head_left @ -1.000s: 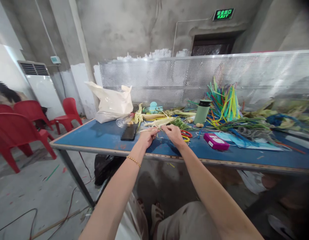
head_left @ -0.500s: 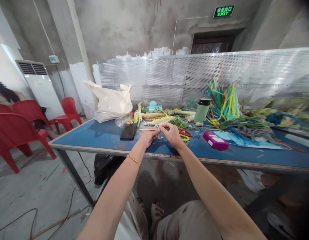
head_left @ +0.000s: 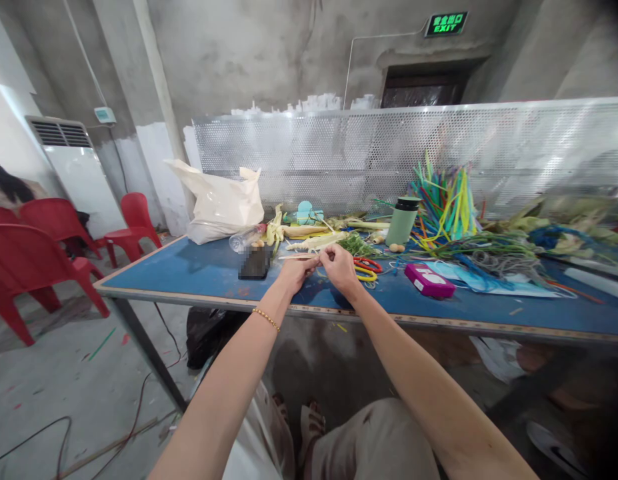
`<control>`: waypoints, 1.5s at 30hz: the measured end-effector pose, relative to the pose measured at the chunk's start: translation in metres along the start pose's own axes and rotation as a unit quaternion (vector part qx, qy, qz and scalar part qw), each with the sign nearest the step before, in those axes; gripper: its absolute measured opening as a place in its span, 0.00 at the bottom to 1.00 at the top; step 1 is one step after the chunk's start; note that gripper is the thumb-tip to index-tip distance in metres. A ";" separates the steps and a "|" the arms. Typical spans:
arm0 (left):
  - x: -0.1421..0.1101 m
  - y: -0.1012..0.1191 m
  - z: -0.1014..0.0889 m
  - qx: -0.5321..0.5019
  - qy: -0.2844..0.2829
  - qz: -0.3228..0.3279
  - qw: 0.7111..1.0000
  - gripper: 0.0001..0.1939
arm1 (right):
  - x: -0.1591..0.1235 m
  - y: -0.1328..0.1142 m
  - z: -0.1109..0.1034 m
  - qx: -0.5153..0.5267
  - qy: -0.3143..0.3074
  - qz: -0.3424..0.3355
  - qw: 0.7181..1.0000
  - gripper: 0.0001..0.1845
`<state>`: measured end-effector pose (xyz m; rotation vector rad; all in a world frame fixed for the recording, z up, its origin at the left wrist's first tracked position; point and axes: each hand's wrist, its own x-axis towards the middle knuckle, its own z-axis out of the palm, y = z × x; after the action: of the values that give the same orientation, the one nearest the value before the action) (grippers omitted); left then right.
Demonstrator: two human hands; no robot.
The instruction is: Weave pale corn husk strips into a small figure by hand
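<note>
The blue surface (head_left: 153, 280) spreads broadest before me, a cream bag (head_left: 223, 203) standing on it well left of the hands. In the last second the right hand (head_left: 341, 271) has drawn closer to the left hand (head_left: 295, 272), its fingers curling tighter, so the work seems gathered at the fingertips. Both hands lean inward above the front edge. The left grip looks pinched on a pale strip (head_left: 295, 257), running out leftward; what the right grip holds, I cannot tell.

Brightest at left, glare on perforated panel (head_left: 339, 157), blurred right edge
</note>
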<state>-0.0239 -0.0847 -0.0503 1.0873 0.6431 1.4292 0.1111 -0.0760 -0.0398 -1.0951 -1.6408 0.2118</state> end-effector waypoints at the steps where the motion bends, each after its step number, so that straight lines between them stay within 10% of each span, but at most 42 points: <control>1: 0.000 0.000 0.000 -0.001 -0.002 0.000 1.000 0.12 | 0.000 0.000 0.000 -0.003 0.002 0.001 1.000 0.09; 33: -0.004 0.003 0.002 -0.009 0.014 -0.029 0.999 0.11 | -0.001 0.000 -0.012 0.068 -0.041 0.019 0.997 0.11; 45: 0.000 0.003 0.002 0.001 0.032 -0.033 0.999 0.11 | 0.004 0.009 -0.016 0.023 0.056 0.041 0.997 0.14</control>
<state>-0.0231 -0.0860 -0.0467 1.0153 0.7200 1.4113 0.1294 -0.0739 -0.0365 -1.1217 -1.4862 0.2362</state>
